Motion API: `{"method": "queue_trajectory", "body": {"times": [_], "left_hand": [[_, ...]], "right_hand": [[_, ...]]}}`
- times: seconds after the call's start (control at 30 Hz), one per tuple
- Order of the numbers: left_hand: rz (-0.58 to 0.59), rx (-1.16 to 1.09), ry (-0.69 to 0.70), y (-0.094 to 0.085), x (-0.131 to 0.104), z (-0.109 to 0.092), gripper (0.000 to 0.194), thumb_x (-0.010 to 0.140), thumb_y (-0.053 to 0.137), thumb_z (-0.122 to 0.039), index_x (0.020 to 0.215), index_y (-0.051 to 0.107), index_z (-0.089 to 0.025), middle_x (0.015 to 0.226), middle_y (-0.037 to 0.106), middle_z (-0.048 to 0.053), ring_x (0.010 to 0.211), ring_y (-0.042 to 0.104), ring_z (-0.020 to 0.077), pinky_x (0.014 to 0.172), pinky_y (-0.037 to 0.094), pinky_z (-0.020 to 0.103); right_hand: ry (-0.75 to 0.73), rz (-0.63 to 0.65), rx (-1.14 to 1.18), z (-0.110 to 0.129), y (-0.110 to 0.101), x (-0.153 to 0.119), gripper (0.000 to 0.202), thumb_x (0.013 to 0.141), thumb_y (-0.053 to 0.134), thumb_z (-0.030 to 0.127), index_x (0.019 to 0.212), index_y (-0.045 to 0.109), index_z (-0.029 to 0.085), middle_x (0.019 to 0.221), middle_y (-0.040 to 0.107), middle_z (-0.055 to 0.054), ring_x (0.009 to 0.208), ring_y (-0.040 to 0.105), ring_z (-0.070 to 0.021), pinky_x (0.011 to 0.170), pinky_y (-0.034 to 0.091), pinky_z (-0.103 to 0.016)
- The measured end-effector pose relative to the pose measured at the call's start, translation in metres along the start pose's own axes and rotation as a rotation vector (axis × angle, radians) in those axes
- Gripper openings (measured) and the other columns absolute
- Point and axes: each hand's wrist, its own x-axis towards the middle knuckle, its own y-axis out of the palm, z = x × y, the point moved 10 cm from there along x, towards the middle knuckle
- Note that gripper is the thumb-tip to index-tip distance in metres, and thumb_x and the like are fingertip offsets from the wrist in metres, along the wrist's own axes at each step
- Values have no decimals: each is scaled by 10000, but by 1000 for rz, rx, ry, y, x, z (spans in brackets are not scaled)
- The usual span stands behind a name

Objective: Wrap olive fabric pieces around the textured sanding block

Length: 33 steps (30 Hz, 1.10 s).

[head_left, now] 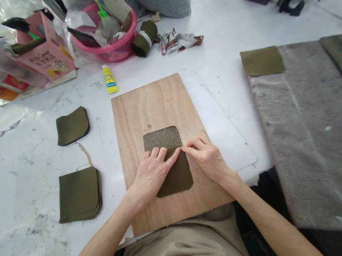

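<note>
On a wooden board in front of me lies an olive leather-like piece with cut corners. At its far end shows a grey, speckled, rough piece with rounded corners; whether the two are one piece or overlap I cannot tell. My left hand presses on them with fingers spread, near the line where they meet. The fingers of my right hand pinch at the right edge by that line. To the left lie a small olive stack and a larger olive stack.
A yellow glue tube lies beyond the board. Behind it stand a pink basket of supplies, a pink box and an olive roll. At right, a grey sheet carries another olive piece.
</note>
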Motion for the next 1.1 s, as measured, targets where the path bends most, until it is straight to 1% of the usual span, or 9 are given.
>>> {"method": "queue_trajectory", "body": {"times": [0.2, 0.33, 0.47, 0.57, 0.67, 0.8, 0.87, 1.0, 1.1], "left_hand": [[-39, 14, 6, -4, 1, -4, 543, 937, 475, -153, 1450, 355, -284, 992, 547, 79, 884, 522, 221, 736, 447, 352], [-163, -12, -26, -1, -14, 0, 504, 927, 481, -128, 1419, 418, -214, 1114, 571, 112, 1001, 531, 242, 833, 459, 377], [-283, -100, -119, 7, -39, 17, 429, 920, 495, -111, 1347, 509, -157, 1187, 581, 127, 1133, 504, 267, 911, 439, 387], [-337, -157, -208, 12, -58, 33, 362, 932, 482, -128, 1283, 568, -150, 1166, 598, 125, 1087, 534, 258, 885, 444, 377], [-417, -241, -302, 11, -72, 47, 286, 952, 466, -181, 1189, 622, -151, 1100, 622, 112, 994, 561, 230, 845, 454, 356], [-462, -370, -376, 15, -79, 57, 239, 967, 455, -241, 1086, 642, -150, 1047, 629, 96, 950, 556, 214, 854, 457, 351], [-470, -405, -385, 16, -80, 59, 236, 969, 450, -246, 1083, 634, -152, 1047, 626, 95, 955, 553, 216, 860, 456, 356], [-482, -428, -396, 16, -81, 60, 236, 969, 443, -258, 1076, 627, -156, 1033, 624, 95, 941, 551, 220, 847, 455, 353], [-473, -434, -402, 18, -80, 61, 239, 969, 439, -260, 1077, 622, -152, 1039, 625, 97, 946, 549, 222, 859, 457, 351]], "right_hand": [[86, -31, 58, 0, -3, -3, 280, 954, 499, 154, 1181, 654, 211, 1035, 612, -70, 1028, 525, -198, 885, 498, -318], [55, 19, -38, 8, 1, -4, 317, 951, 503, 156, 1240, 623, 214, 1075, 599, -87, 1049, 512, -221, 904, 490, -353], [44, 14, -78, 10, 3, -6, 327, 959, 475, 145, 1244, 620, 217, 1084, 601, -96, 1048, 506, -226, 899, 486, -360], [58, -15, -48, 7, 1, -7, 314, 960, 466, 144, 1215, 634, 218, 1056, 610, -92, 1040, 506, -226, 881, 486, -352], [121, -65, 41, -1, -4, -8, 300, 953, 457, 118, 1148, 660, 225, 1034, 624, -76, 1025, 518, -214, 859, 493, -340], [197, -124, 144, -7, -15, -2, 249, 948, 463, 111, 1030, 681, 201, 997, 637, -63, 970, 560, -191, 852, 493, -341], [196, -92, 154, -3, -14, 5, 196, 953, 491, 143, 1012, 672, 190, 976, 636, -59, 953, 571, -186, 846, 490, -338], [155, 42, 89, 15, -2, 21, 79, 912, 603, 184, 974, 649, 169, 983, 626, -60, 966, 561, -190, 850, 474, -336], [148, 129, -3, 21, 5, 30, 88, 872, 666, 199, 941, 636, 154, 971, 623, -63, 969, 545, -201, 844, 452, -335]]}}
